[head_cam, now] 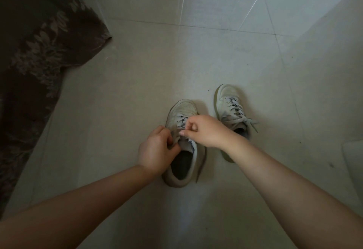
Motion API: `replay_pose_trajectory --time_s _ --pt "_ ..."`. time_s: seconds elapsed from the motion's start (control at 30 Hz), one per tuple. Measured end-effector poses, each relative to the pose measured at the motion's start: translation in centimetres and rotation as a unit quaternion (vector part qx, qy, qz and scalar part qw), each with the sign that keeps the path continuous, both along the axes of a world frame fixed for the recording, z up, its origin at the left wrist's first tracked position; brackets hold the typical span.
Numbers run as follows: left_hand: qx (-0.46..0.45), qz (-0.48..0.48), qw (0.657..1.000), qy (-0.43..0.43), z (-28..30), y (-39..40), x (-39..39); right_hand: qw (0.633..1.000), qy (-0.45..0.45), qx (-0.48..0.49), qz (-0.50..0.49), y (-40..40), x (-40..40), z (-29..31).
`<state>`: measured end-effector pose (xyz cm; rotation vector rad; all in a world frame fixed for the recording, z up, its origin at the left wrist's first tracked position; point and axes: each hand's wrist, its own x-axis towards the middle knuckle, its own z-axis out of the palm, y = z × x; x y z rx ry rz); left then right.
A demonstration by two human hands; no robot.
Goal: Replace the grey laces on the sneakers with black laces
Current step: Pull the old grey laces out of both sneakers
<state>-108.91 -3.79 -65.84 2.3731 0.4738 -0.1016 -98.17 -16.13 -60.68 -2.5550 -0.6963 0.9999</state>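
While both sneakers stand on the pale, glossy tiled floor (137,91), toes pointing away, the nearer sneaker (183,146) gapes at the collar, showing a dark insole inside and a whitish lining round the rim. Its grey laces (181,121) criss-cross the upper eyelets. The left hand (155,150) curls its grip round the tongue and lace end at the throat; the right hand (204,130) pinches a lace strand between thumb and forefinger just above. The far sneaker (230,109), to the right and a little ahead, is fully laced in flat grey laces (240,114), tied, loose ends trailing outward. Both uppers look matte, off-white, with thick tan soles. A dark rug (39,52) with a leafy woven pattern lies at left.
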Motion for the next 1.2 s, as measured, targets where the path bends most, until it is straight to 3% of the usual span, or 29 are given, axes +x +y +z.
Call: replay_pose_trajectory --time_s 0.07,0.13,0.23,0.27,0.37,0.47,0.57,0.67,0.7,0.73,0.83,0.9,0.97,1.07,1.2 --pt "-0.001 0.004 1.0 0.003 0.0 -0.1 0.0 0.999 -0.034 0.015 0.03 0.6 -0.1 0.2" --pt "0.0 0.004 1.0 0.005 0.1 -0.1 0.1 0.991 0.032 0.126 -0.041 1.0 0.0 0.7" --pt "-0.002 0.009 1.0 0.012 0.2 -0.1 0.3 0.919 0.162 0.288 -0.215 0.7 0.4 1.9" --pt "-0.003 0.013 1.0 0.014 0.2 -0.1 0.3 0.916 0.164 0.284 -0.233 0.5 0.6 2.1" --pt "-0.001 0.017 1.0 0.018 0.2 -0.2 0.4 0.988 0.043 0.092 -0.113 -0.2 0.9 1.7" --pt "0.003 0.014 1.0 0.024 0.1 -0.4 0.5 0.999 -0.036 0.003 -0.019 -0.4 0.6 1.3" --pt "0.01 0.011 1.0 0.018 0.0 -0.5 0.6 0.99 0.007 0.124 -0.065 -0.4 0.4 1.7" --pt "0.016 0.009 1.0 0.01 0.0 -0.4 0.5 0.92 0.096 0.295 -0.238 -0.5 1.1 3.0" --pt "0.016 0.009 1.0 0.009 0.0 -0.4 0.5 0.898 0.103 0.319 -0.284 -0.7 1.4 3.2" --pt "0.017 0.008 1.0 0.009 -0.1 -0.4 0.5 0.898 0.083 0.308 -0.302 -1.0 1.9 3.2" --pt "0.019 0.003 1.0 0.012 0.0 -0.3 0.5 0.969 -0.044 0.138 -0.198 -1.6 2.5 2.5" --pt "0.019 0.002 1.0 0.007 0.0 -0.3 0.5 0.986 -0.129 0.046 -0.096 -1.7 1.9 1.8" --pt "0.021 0.001 1.0 -0.004 -0.1 -0.4 0.4 0.971 -0.233 0.042 0.024 -1.3 0.9 0.9" --pt "0.023 0.004 0.999 -0.03 -0.3 -0.4 0.1 0.937 -0.29 0.093 0.172 -0.1 -0.4 -0.7" --pt "0.023 0.007 0.999 -0.049 -0.6 -0.1 -0.4 0.919 -0.316 0.093 0.219 0.8 -0.9 -2.6"
